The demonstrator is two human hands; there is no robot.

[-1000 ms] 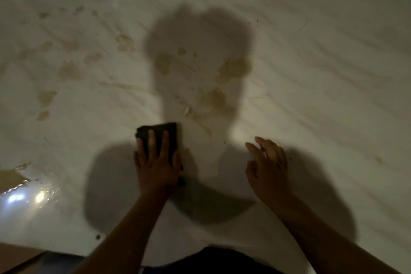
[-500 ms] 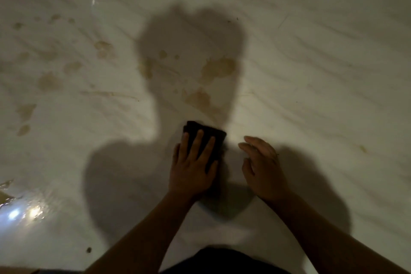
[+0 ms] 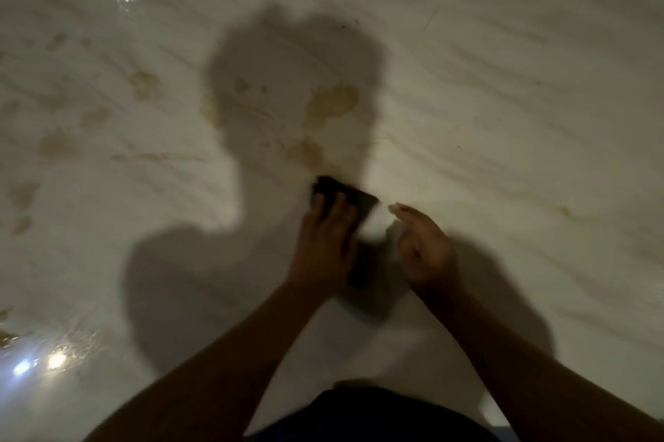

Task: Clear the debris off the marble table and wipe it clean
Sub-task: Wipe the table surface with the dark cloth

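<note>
Within the last second the dark folded cloth (image 3: 346,191) has swept rightward across the marble table (image 3: 503,100) to the near edge of the brown stains (image 3: 332,104), which are unwiped, so most of the wiping likely lies ahead. The left hand (image 3: 325,244) presses it down with straight fingers. The right hand (image 3: 424,247) stands edge-on just beside, relaxed and empty.

Left grip (image 3: 325,244) flat, right grip (image 3: 425,249) loose.
</note>
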